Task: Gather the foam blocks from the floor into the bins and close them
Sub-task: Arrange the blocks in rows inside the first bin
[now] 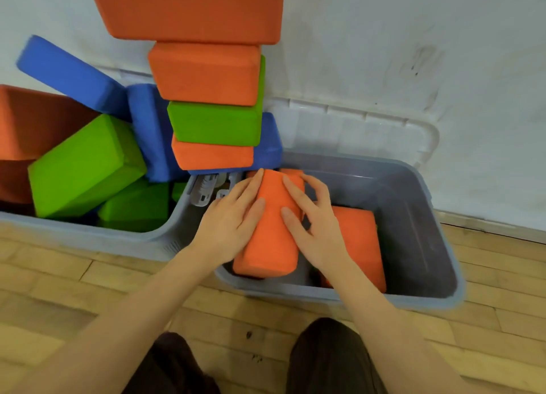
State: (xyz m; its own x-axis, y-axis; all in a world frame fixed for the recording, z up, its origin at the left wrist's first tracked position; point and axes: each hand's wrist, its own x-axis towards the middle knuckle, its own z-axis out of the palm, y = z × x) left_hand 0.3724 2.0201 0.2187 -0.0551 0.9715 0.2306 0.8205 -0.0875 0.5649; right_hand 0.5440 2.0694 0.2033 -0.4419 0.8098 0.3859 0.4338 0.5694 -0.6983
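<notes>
Bottom of the frame: two dark trouser knees [331, 361] over wood floor [59, 290], forearms reaching up toward centre. Left hand [233, 216] and right hand [313, 222] both laid flat and spread on one orange block [270, 234], one on each flank, pressing or steadying rather than clenched, no fist anywhere. Block sitting tilted at the near-left end of the right-hand grey bin [443, 246], long axis running away from the body, near end propped by the bin's front rim, far end pointing toward the wall. Squarely between the hands, so neither clearly nearer. Probably just needs pushing down flat. Second orange block [363, 240] lying lower in the same bin, just right of the right hand. Further up and left, another bin [88, 237] crammed with green, blue and orange blocks, plus a wobbly-looking stack [212, 98] leaning up the centre. Pale lid [369, 127] standing open against the white wall [443, 39].
</notes>
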